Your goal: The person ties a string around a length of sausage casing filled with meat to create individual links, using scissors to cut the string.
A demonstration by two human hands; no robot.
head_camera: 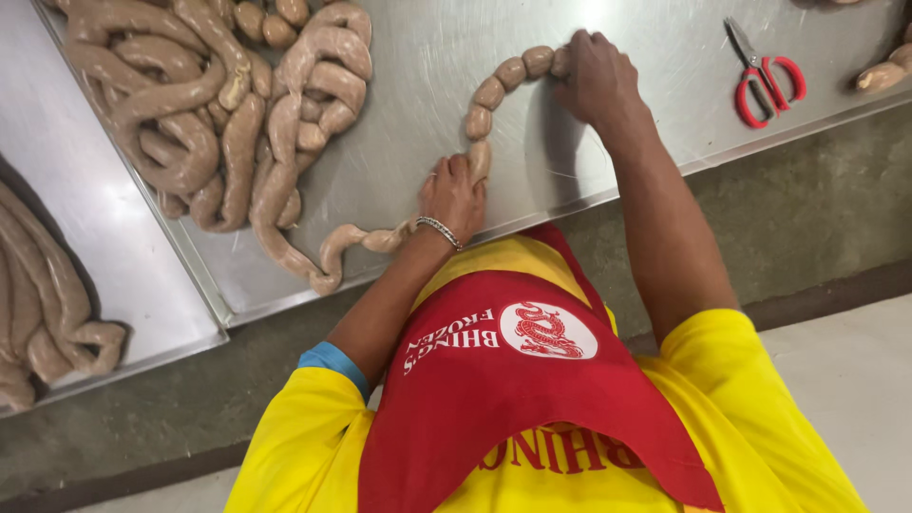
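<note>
Person stood at a steel table (646,38), head camera looking down over a yellow shirt and red apron (513,380); left hand (453,195) lay near the table's front edge, fingers curled and pinched on the lower end of a chain of short sausage links (501,85), a metal bracelet (438,231) on that wrist; right hand (597,78) sat further in on the table, fingers bent down and closed over the chain's upper end; the links curved in an arc between the two hands, flat on the steel; from the left hand an unlinked length of sausage trailed along the front edge toward a large tangled heap of filled casing (214,114) on the left part of the table; a second tray (104,247), just beside the table on the left, held more coiled casing (38,304); red-handled scissors (765,76) lay well apart to the right, blades shut; a few more links (883,71) showed at the far right edge.
</note>
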